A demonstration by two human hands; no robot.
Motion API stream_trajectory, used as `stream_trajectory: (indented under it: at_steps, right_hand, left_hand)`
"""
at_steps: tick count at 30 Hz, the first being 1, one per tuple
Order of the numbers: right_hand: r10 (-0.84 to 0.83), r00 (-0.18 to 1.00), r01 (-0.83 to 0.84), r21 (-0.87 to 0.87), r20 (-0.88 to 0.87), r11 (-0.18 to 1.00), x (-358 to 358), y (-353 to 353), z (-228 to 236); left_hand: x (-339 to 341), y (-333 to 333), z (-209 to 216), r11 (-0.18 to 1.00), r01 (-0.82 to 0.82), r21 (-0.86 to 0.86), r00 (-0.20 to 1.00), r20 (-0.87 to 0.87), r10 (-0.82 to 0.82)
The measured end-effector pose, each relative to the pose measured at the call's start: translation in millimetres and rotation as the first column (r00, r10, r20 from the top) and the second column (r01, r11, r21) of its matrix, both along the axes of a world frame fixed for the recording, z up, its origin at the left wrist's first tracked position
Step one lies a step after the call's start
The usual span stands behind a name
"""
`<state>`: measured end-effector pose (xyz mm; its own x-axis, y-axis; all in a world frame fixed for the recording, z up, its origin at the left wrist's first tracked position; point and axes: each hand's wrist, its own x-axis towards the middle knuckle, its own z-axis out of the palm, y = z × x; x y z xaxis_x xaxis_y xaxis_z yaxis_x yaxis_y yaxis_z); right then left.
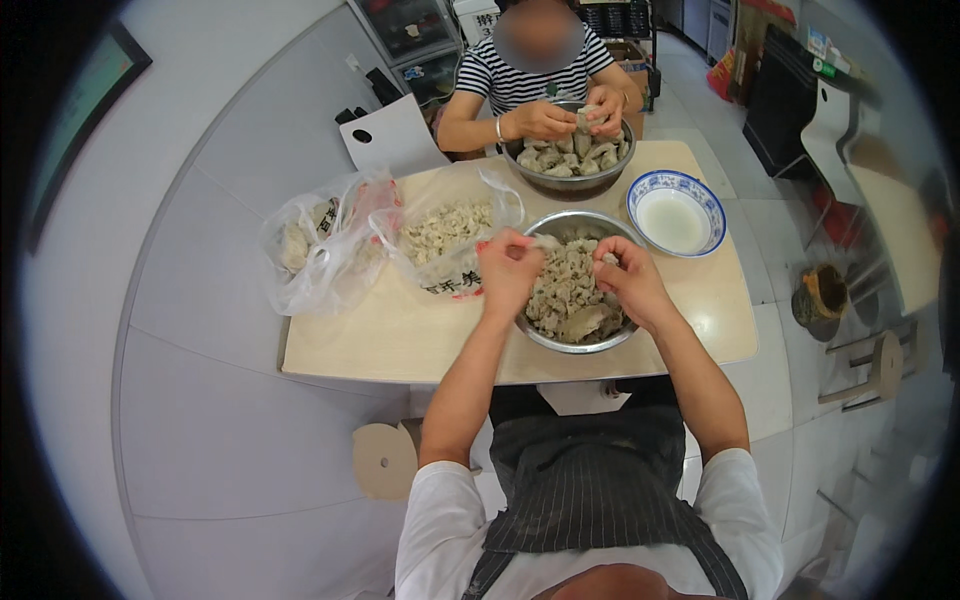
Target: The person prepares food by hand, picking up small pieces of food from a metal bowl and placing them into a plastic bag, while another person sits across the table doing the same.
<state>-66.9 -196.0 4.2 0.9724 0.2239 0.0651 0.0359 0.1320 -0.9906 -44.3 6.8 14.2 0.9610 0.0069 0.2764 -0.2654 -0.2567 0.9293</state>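
A steel bowl (577,348) stands at the near edge of the table, filled with small, pale grey-beige torn food pieces (563,283). One larger, darker lump (590,322) lies on top near its front. Over the bowl's left rim, my left hand (510,272) is closed in a pinch, with a pale scrap of food (545,243) at its fingertips. Above the right side, my right hand (634,283) pinches another small pale scrap (609,258). The exact kind of food cannot be made out.
An open plastic bag (447,230) of pale pieces lies left of my bowl, with another knotted bag (330,240) beyond it. A blue-and-white bowl (676,215) of whitish liquid stands at right. Opposite, a person (545,75) handles grey pieces over a second steel bowl (572,185).
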Motion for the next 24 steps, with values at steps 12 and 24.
stream_trajectory:
  at_steps: [12, 24]
  right_hand:
    - [-0.020, 0.985, 0.049, -0.164, 0.172, 0.985, 1.0, 7.4, 3.1]
    - [-0.095, 0.930, 0.250, -0.420, 0.355, 0.873, -12.1, 9.5, 38.3]
  left_hand:
    - [-14.0, -18.9, 14.6, 0.945, 0.268, 0.189, 0.963, -0.020, -0.269]
    - [-3.6, -11.0, 24.3, 0.906, 0.409, -0.107, 0.893, -0.158, -0.422]
